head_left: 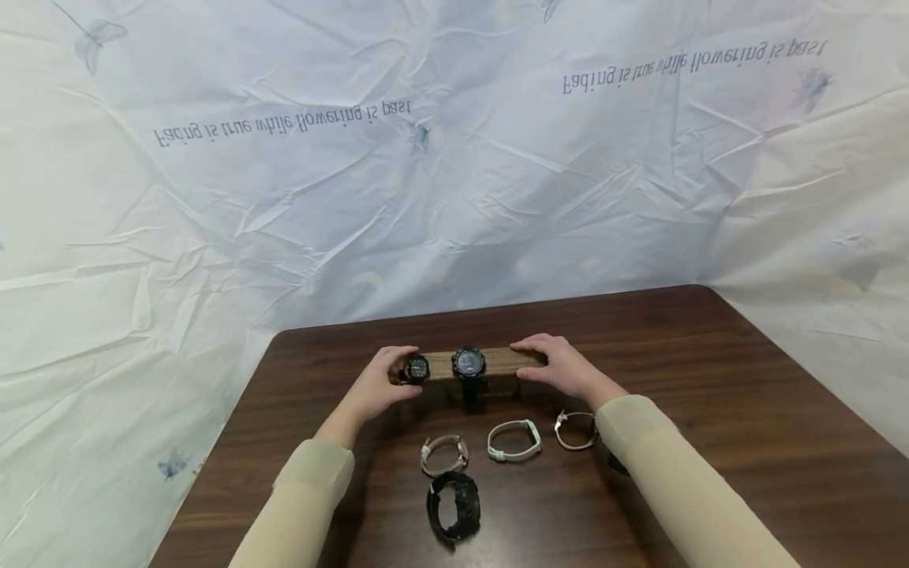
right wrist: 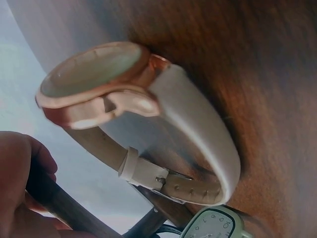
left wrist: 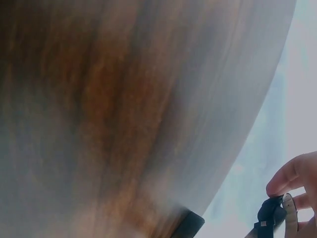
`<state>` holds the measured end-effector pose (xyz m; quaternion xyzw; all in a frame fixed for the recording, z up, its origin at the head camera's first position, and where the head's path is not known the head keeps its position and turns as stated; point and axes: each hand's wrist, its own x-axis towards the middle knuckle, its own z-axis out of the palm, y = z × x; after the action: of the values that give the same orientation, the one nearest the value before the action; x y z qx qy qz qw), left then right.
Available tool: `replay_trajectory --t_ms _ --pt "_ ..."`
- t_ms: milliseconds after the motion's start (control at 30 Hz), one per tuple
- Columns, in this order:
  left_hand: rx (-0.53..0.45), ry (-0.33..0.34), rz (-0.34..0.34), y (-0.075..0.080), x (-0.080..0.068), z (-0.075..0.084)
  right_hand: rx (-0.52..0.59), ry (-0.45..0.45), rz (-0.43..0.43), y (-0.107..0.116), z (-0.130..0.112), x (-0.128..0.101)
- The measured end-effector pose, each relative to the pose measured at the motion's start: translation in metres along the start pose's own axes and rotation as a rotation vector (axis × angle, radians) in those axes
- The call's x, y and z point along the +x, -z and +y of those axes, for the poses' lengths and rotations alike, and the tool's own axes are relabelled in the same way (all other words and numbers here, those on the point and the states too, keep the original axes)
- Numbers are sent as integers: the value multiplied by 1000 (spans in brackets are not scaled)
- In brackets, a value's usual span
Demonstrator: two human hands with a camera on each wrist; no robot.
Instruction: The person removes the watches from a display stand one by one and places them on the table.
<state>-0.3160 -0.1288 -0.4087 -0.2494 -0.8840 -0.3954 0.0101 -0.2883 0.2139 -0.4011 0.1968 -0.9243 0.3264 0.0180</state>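
On the dark counter point(head_left: 710, 379), a wooden bar point(head_left: 497, 361) ran left to right. The right hand point(head_left: 561, 367) gripped its right end; the left hand point(head_left: 379, 383) pinched a black watch point(head_left: 416, 368) at its left end.

On the table point(head_left: 746, 379), toward its far edge: a wooden bar point(head_left: 497, 361) lying crosswise, with two watches on it, a smaller watch point(head_left: 416, 368) at its left end and a larger watch point(head_left: 469, 364) near its middle. Left hand point(head_left: 379, 384) at the left end, on the smaller watch; right hand point(head_left: 561, 367) on the right end. Nearer, in a row from left to right: strap watch point(head_left: 443, 454), band watch point(head_left: 514, 440), thin watch point(head_left: 575, 430). Nearest of all, before the strap watch: a bulky watch point(head_left: 454, 506).
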Motion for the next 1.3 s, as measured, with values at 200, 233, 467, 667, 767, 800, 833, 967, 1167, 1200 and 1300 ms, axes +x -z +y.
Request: replay_trajectory --t_ms 200,233,467,667,767,800,833,967,1167,1200,1300 --pt "-29 11 -4 6 -11 12 20 22 -1 0 1 1" --pt "-42 10 -4 8 -13 17 24 25 0 0 1 1" --pt "-73 -14 -15 15 -27 41 33 35 6 1 1 2" --pt "-51 -13 -15 4 -24 20 30 37 4 1 1 1" --pt "-25 -21 -20 -1 -25 12 32 36 2 0 1 1" --pt "-18 -23 -20 -2 -26 11 32 35 3 0 0 1" --pt "-10 -29 -17 -3 -27 10 33 33 2 0 0 1" --pt "23 -30 -6 -5 -30 10 29 35 0 -1 -1 1" --pt "35 -38 -15 -8 -34 11 14 33 -11 1 1 1" --pt "35 -43 -13 -8 -34 11 11 32 -13 1 1 2" --pt "44 -50 -8 -8 -36 12 7 35 -18 2 1 2"
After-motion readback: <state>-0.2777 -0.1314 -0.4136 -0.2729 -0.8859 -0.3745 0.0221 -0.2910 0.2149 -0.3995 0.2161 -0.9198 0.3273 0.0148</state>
